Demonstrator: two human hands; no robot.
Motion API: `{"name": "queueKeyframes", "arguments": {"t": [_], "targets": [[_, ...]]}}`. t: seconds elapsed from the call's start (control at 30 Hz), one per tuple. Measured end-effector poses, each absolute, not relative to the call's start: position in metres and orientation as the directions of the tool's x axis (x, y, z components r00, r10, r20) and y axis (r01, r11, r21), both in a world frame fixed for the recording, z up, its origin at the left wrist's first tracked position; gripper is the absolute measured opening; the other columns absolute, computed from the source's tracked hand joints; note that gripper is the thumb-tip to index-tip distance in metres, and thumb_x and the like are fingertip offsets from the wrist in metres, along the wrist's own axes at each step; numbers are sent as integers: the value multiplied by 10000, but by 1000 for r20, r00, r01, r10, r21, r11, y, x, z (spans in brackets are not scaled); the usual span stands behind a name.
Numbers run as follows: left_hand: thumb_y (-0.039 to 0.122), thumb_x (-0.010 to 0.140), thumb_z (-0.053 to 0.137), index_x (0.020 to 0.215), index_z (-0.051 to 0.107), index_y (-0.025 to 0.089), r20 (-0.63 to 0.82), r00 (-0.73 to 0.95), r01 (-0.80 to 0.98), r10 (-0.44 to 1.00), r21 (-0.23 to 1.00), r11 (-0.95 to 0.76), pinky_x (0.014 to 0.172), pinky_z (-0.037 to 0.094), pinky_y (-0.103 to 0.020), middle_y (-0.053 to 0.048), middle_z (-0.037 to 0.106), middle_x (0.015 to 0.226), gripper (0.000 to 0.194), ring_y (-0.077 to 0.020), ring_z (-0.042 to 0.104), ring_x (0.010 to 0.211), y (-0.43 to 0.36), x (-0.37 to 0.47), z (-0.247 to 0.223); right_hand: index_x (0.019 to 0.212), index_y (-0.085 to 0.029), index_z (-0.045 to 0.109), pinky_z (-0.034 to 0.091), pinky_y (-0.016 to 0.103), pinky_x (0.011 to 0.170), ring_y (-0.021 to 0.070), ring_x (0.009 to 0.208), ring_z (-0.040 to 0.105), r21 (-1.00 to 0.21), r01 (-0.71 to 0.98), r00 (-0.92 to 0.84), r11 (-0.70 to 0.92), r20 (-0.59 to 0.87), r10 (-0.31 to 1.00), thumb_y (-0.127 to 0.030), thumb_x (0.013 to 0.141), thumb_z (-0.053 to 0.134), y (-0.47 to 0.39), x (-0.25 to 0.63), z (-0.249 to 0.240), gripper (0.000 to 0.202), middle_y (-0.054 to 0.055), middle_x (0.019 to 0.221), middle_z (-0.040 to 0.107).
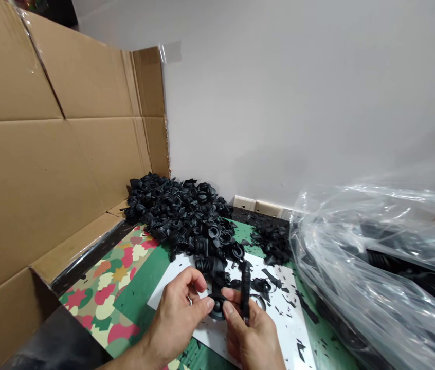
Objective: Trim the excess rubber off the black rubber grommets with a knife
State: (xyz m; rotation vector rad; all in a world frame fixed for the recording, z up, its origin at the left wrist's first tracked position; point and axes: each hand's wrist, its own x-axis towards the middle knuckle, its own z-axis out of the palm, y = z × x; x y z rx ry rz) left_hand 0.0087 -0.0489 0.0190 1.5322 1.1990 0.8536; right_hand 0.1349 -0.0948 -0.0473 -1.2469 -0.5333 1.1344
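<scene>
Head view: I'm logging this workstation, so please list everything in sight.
Wall: one, pale grey, behind
Cardboard: several panels, brown, left
Dark item: unclear, top left
Strip: cream, wall foot
Large heap: many ribbed pieces, black, beside cardboard
Scrap heap: many, black, right of large heap
Patterned sheet: multicoloured, left
Green surface: green, under white sheet
White sheet: one, beneath hands
Plastic bag: clear, black contents, right
Round part: one, black, between hands
Slim ribbed item: one, black, right hand's fingers
Left hand: one, bare
Right hand: one, bare

A workshop-like spot — heaped black ribbed parts (182,210), scattered black scraps (273,241), cardboard (86,103), plastic bag (387,246).
</scene>
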Motion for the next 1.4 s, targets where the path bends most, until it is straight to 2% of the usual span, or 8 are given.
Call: {"name": "queueKeyframes", "arguments": {"t": [0.07, 0.13, 0.23, 0.53, 0.73, 0.93, 1.1, 1.4], "targets": [[168, 730, 604, 693, 583, 190, 103, 304, 362, 947, 907, -215, 585, 396, -232, 11, 541, 676, 48, -142, 507, 631, -52, 8, 20, 891, -173, 679, 295, 225, 312, 107, 305, 395, -915, -394, 397, -82, -250, 883, -496, 642, 752, -95, 135, -49, 415, -88, 401, 438], [151, 789, 546, 703, 627, 193, 199, 378, 466, 904, 803, -372, 623, 404, -249, -22, 588, 721, 125, -162, 548, 673, -55, 8, 21, 883, -174, 685, 320, 234, 325, 119, 318, 418, -914, -400, 410, -67, -244, 879, -478, 641, 757, -94, 135, -51, 395, -86, 394, 438], [153, 832, 498, 754, 692, 206, 218, 452, 554, 865, 691, -464, 634, 405, -265, -49, 644, 747, 215, -180, 587, 678, -56, 8, 24, 873, -170, 693, 369, 251, 353, 151, 366, 488, -919, -392, 451, -29, -220, 865, -471, 642, 756, -93, 133, -52, 385, -63, 408, 480], [200, 724, 610, 672, 741, 195, -24, 433, 642, 901, 709, -290, 603, 385, -255, -28, 691, 663, 141, -183, 581, 626, -44, 20, 40, 892, -182, 703, 423, 274, 384, 181, 417, 547, -939, -344, 458, -28, -194, 867, -500, 668, 720, -95, 132, -55, 390, -31, 443, 547], [181, 657, 590, 646, 709, 155, -105, 357, 626, 928, 764, -154, 484, 309, -224, 35, 542, 485, 122, -130, 447, 490, -43, 25, 34, 855, -181, 705, 383, 254, 348, 167, 394, 518, -954, -299, 533, 13, -155, 832, -493, 667, 717, -96, 128, -49, 365, -39, 422, 514], [174, 676, 548, 696, 696, 138, -69, 350, 565, 934, 811, -152, 471, 330, -214, 38, 516, 500, 154, -123, 448, 487, -47, 27, 31, 914, -162, 702, 284, 231, 329, 106, 315, 375, -937, -348, 479, -27, -202, 854, -508, 663, 728, -98, 135, -47, 428, -80, 394, 434], [141, 702, 489, 801, 732, 149, -33, 371, 589, 928, 781, -208, 467, 334, -217, 38, 529, 483, 262, -124, 440, 465, -50, 24, 30, 930, -142, 671, 268, 208, 346, 83, 325, 364, -874, -484, 437, -45, -286, 853, -534, 613, 753, -95, 140, -44, 510, -88, 408, 436], [208, 795, 513, 848, 755, 157, 74, 431, 621, 899, 699, -355, 575, 433, -261, -50, 729, 728, 252, -171, 601, 593, -53, 22, 41, 937, -150, 688, 237, 204, 350, 65, 342, 317, -898, -437, 448, -44, -260, 856, -524, 590, 775, -94, 146, -48, 517, -84, 437, 440]]}}
